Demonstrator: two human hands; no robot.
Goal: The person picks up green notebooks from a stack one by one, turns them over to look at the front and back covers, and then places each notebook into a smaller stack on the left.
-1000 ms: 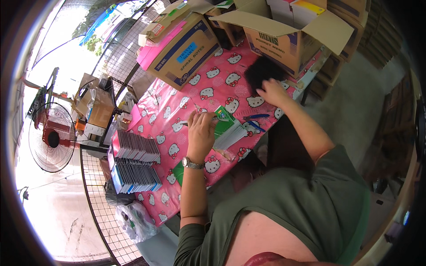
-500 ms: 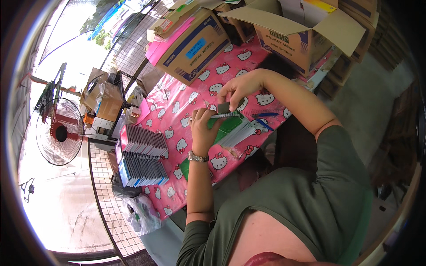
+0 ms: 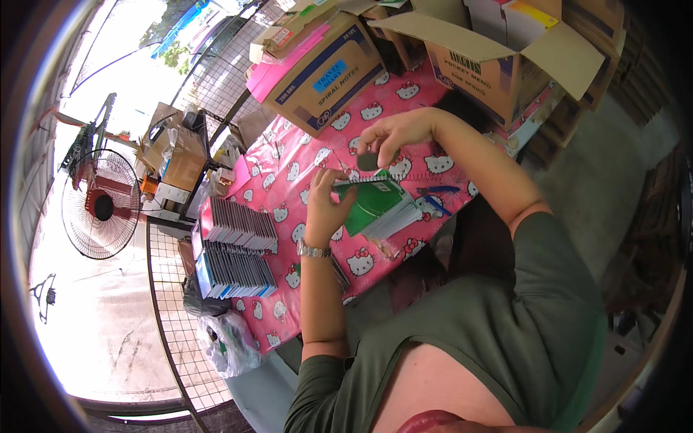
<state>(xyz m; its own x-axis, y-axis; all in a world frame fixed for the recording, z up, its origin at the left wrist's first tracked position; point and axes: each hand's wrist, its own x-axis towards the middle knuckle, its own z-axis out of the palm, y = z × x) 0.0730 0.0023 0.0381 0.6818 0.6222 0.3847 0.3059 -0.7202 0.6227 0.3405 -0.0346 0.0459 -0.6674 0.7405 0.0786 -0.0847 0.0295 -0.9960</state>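
A green notebook [image 3: 369,206] lies on a pile with white page edges [image 3: 395,222]. A dark spiral wire [image 3: 419,177] runs along its far edge and sticks out to the right. My left hand [image 3: 328,198], with a metal watch at the wrist, grips the notebook's far left corner between thumb and fingers. Just above the spiral, my right hand [image 3: 401,137] is bent with a small dark rounded piece [image 3: 368,161] at its fingertips; its kind is unclear. Blue-handled pliers [image 3: 437,198] lie right of the pile.
Two rows of stacked notebooks [image 3: 234,249] stand on the left of the pink patterned tablecloth [image 3: 289,198]. Cardboard boxes [image 3: 325,79] line the far side, with an open-flapped box [image 3: 473,79] at the right. A fan [image 3: 101,206] stands far left; a plastic bag [image 3: 227,343] hangs near the table's corner.
The notebook's spiral edge, raised and tilted before, now lies lower and more of the green cover shows. My right hand has lifted slightly off the spiral with the dark piece.
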